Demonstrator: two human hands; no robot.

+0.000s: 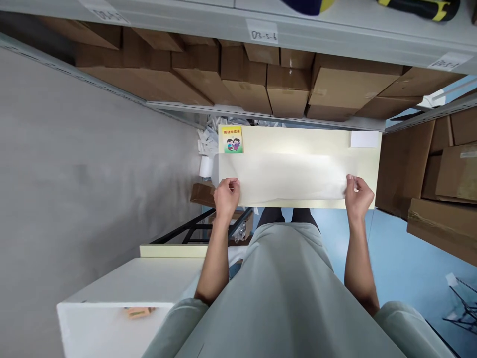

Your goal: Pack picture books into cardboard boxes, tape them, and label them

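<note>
A long, whitish, slightly see-through sheet (290, 176) stretches across the pale yellow tabletop (294, 138). My left hand (226, 196) is closed in a pinch on the sheet's near left part. On the near right part, my right hand (358, 196) pinches it between thumb and fingers. I cannot tell whether the sheet is paper or plastic film. Beyond its left end lies a small yellow and green booklet (233, 140) with two cartoon figures on the cover. A white rectangular pad or stack of cards (364, 139) sits at the far right corner.
Above the table, a grey metal shelf (208, 17) holds several cardboard boxes (288, 89). More cartons (447, 223) are stacked to the right. A grey wall (93, 149) runs along the left. Crumpled white scraps (208, 141) and a white roll (205, 166) lie beside the table.
</note>
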